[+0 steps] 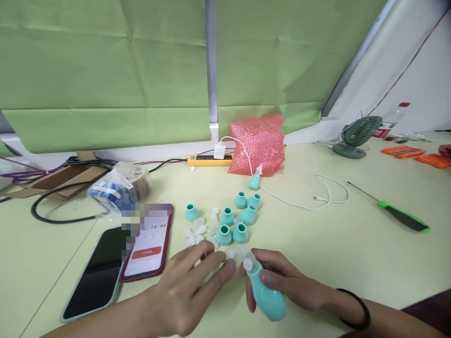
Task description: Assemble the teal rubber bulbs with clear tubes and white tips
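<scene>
— The right hand (pixel 292 281) curls around a teal pear-shaped squeeze bulb (pixel 269 300), thumb on the side that faces the camera, fingers behind. The bulb is held tilted over the pale yellow tabletop (pixel 317 263), fat end toward the wearer, with a clear neck fitting (pixel 251 264) pointing up and leftward.

— And the left hand (pixel 192 288)?

— Its fingers are bent, and the tips gather at a small translucent piece (pixel 231 253) just beside the fitting. Whether they pinch it or merely touch it, one cannot tell; the fingers cover too much.

— How would the bulb handle?

— Probably light and hollow, with a rubbery wall that yields when squeezed. Its sheen suggests a smooth skin, perhaps slippery under damp fingers. The shoulder just below the neck looks like the steadiest hold, since the belly would likely dent.

— The clear parts seem different.

— Stiffer, by the look of them: thin, glassy plastic, best held by the rim. More loose translucent pieces (pixel 196 230) lie beyond the left hand, some milky and petal-shaped.

— What stands near them?

— Seven open-mouthed teal bulbs (pixel 224 235), upright, round-bellied, narrowing to short necks with dark round holes. Another teal bulb (pixel 254 181), with a whitish tip, lies just in front of the pink bubble-wrap parcel (pixel 257 145), whose surface is dimpled and shiny.
</scene>
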`<state>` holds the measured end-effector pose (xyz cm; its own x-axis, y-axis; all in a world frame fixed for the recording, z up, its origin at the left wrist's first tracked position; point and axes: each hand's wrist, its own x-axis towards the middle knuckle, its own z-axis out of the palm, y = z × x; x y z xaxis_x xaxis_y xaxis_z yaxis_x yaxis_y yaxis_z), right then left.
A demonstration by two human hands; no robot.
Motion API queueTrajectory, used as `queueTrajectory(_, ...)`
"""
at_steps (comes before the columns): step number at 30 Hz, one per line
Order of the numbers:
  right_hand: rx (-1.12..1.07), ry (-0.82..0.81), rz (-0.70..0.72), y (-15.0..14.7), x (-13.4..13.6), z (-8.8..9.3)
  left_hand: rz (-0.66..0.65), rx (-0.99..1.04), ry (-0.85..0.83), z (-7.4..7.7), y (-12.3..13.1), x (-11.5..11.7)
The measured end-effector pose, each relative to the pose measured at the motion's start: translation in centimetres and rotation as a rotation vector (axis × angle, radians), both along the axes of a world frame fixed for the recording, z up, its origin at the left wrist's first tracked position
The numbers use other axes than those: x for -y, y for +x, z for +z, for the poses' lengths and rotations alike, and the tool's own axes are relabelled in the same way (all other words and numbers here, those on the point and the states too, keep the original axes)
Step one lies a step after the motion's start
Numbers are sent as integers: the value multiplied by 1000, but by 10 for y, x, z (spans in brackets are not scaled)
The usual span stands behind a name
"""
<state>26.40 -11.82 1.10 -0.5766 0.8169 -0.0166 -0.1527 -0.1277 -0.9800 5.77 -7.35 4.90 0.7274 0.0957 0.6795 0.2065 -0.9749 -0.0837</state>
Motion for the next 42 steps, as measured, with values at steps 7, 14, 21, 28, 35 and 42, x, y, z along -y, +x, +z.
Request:
queueTrajectory(7,-14,132,0,8,6,37,43,86,-55,37,22,16)
queueTrajectory(14,41,267,16,-2,8,26,-19,-8,-340,45,22,19)
queueTrajectory(21,153,187,-143,-18,4,-41,130,140,-884,-49,18,20)
queueTrajectory(28,398,335,-87,-18,0,-50,94,241,-809,-102,8,27)
queueTrajectory(35,439,384,-145,-19,-3,-47,10,287,-359,-99,9,6)
queueTrajectory(42,430,275,-234,-24,-3,-56,102,240,-25,-101,5,-7)
